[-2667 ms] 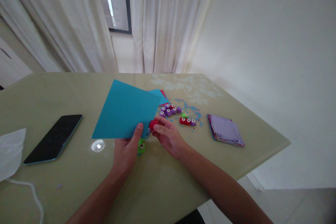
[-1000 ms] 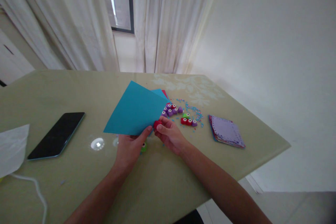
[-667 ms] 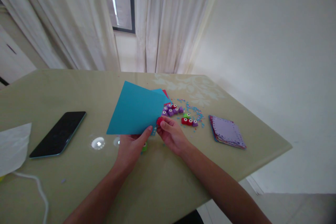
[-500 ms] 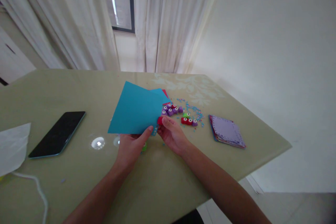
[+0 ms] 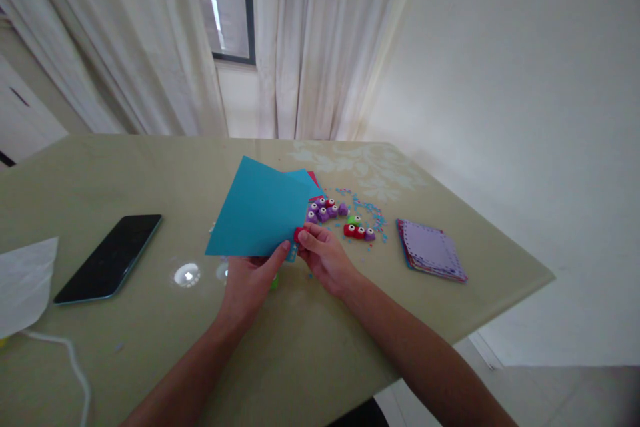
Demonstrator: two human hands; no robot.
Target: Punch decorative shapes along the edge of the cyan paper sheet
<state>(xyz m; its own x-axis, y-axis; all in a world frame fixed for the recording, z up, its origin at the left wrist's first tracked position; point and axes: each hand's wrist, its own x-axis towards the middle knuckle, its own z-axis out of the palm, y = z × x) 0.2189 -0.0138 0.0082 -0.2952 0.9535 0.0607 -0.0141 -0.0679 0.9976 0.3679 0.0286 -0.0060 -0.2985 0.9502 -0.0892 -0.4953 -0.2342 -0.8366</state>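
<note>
A phone (image 5: 107, 257) lies at the left of the tabletop (image 5: 150, 333). Our left hand (image 5: 247, 283) has its fingers pinched on the near edge of the blue sheet (image 5: 260, 210), holding it just above the tabletop. Our right hand (image 5: 325, 260) has its fingers closed round a red punch (image 5: 299, 233) at that edge. The blue sheet has shifted rightward since earlier, and both grips are unchanged.

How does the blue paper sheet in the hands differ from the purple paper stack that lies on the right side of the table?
The blue sheet is a single sheet, held tilted above the table by the left hand; the purple stack is several sheets lying flat, untouched. The blue sheet is mostly plain, with a red punch in the right hand at its near corner; the purple stack shows a dotted border all round. Both are squarish craft paper.
</note>
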